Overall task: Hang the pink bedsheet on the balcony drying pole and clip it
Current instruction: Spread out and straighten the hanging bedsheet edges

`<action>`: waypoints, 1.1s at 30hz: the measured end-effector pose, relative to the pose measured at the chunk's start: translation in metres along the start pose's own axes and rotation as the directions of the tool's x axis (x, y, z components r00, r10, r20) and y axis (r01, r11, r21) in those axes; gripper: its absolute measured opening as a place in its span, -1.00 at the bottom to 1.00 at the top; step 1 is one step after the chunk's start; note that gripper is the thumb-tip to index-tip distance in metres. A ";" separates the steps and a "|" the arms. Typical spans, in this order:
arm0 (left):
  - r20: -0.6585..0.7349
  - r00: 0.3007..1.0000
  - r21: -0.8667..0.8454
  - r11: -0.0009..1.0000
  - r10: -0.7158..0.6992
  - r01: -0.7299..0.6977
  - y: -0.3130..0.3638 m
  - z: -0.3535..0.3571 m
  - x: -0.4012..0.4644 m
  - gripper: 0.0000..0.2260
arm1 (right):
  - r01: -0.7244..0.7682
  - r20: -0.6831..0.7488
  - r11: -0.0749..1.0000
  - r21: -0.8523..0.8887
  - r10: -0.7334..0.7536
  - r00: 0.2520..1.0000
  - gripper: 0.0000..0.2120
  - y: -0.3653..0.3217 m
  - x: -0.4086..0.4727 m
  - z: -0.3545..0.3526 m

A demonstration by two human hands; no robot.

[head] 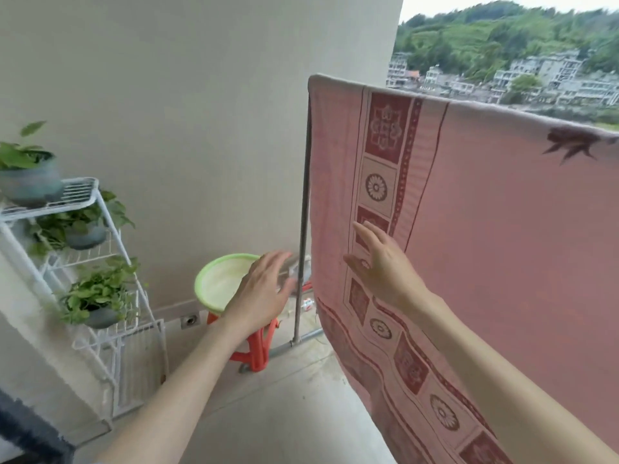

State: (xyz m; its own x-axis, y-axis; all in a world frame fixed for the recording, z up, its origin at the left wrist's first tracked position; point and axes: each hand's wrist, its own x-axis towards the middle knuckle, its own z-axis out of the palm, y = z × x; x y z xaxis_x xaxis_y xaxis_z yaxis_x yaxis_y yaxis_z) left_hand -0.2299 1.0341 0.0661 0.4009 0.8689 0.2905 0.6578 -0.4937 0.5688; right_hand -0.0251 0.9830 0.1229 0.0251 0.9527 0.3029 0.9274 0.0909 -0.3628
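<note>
The pink bedsheet with a dark red patterned border hangs draped over the drying pole, which it hides along the top. The rack's grey upright post shows at the sheet's left edge. My right hand is open, fingers spread, against the patterned border of the sheet. My left hand is open too, held in the air left of the post, above the basin, and it holds nothing. No clip is plainly visible on the sheet.
A light green basin sits on an orange-red stool by the wall. A white wire plant stand with potted plants stands at the left. Small blurred objects lie near the post's base. Beyond the sheet is open air.
</note>
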 end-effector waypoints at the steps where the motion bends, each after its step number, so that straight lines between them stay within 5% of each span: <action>1: 0.017 1.000 -0.013 1.000 0.008 -0.008 -0.010 0.004 0.019 -0.59 | -0.008 -0.008 1.000 -0.016 0.008 1.000 -0.41 0.002 0.022 0.002; 8: -0.001 1.000 -0.082 0.996 0.029 -0.029 -0.071 0.007 0.173 -0.59 | -0.008 -0.080 0.997 -0.081 0.002 0.997 -0.40 0.019 0.179 0.019; 19: -0.171 0.951 -0.171 0.942 0.259 -0.288 -0.093 -0.049 0.423 -0.64 | 0.048 -0.299 0.939 -0.341 -0.157 0.941 -0.56 -0.005 0.394 -0.020; 22: -0.183 0.929 -0.229 0.905 0.322 -0.359 -0.096 -0.054 0.479 -0.64 | -0.069 -0.377 0.902 -0.427 -0.109 0.920 -0.58 -0.005 0.433 -0.024; 27: -0.155 0.929 -0.482 0.795 0.336 -0.368 -0.090 -0.057 0.565 -0.62 | -0.459 -0.475 0.745 -0.484 0.217 0.853 -0.63 0.002 0.481 -0.015; 33: -0.012 0.942 -0.793 0.571 0.336 -0.214 -0.078 -0.057 0.621 -0.71 | -0.577 -0.688 0.714 -0.397 0.185 0.702 -0.72 0.005 0.502 0.001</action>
State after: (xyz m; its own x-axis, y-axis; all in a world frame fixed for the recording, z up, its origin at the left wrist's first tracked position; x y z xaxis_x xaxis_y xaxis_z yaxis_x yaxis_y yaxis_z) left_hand -0.0681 1.6139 0.2461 0.5907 0.6530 0.4740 -0.2157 -0.4383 0.8726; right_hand -0.0083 1.4619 0.2717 0.4455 0.4863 0.7517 0.7956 -0.6001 -0.0834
